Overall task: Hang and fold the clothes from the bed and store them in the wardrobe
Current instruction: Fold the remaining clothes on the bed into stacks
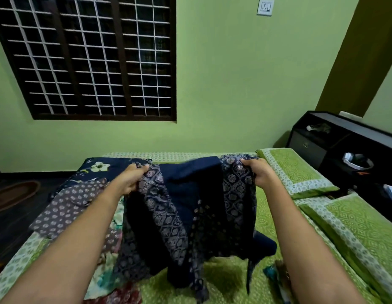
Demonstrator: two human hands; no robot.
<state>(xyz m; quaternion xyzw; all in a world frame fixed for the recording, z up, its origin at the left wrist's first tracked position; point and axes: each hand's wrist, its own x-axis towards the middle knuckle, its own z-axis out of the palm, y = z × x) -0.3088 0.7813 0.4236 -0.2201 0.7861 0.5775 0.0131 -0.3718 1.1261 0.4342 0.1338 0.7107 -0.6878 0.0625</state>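
Navy printed garment (pixel 190 207) held up at frame centre above bed (pixel 267 222); your left hand (pixel 133 178) and right hand (pixel 259 174) each clench top edge, spreading it flat, likely for folding or hanging.

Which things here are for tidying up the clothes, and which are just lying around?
For the job: the dark blue patterned garment, held up by the left hand and right hand; the spotted grey garment on the bed.
Just lying about: the pillows, the headphones on the black shelf, the wall switch.
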